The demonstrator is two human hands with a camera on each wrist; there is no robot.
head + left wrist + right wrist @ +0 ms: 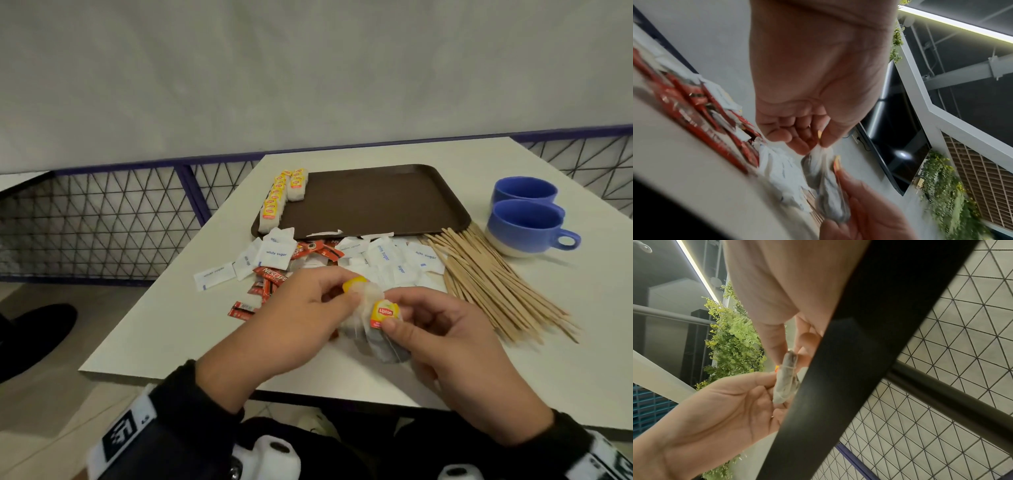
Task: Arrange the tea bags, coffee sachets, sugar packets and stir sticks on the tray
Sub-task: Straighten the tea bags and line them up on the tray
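Both hands work just above the table's front, each pinching a tea bag. My left hand (346,296) holds a tea bag (366,294) whose yellow tag shows at the fingertips. My right hand (394,323) pinches another tea bag (385,346) by its yellow Lipton tag (385,312). The left wrist view shows the left hand (819,143) gripping a bag's (818,162) top. A row of tea bags (278,200) lies along the left side of the brown tray (376,202). White sugar packets (387,255), red coffee sachets (270,277) and wooden stir sticks (493,284) lie on the table.
Two blue cups (527,222) stand to the right of the tray. The white table (171,329) ends near my body, with a wire-mesh railing (102,219) behind and to the left. A dark shoe (30,335) rests on the floor at left.
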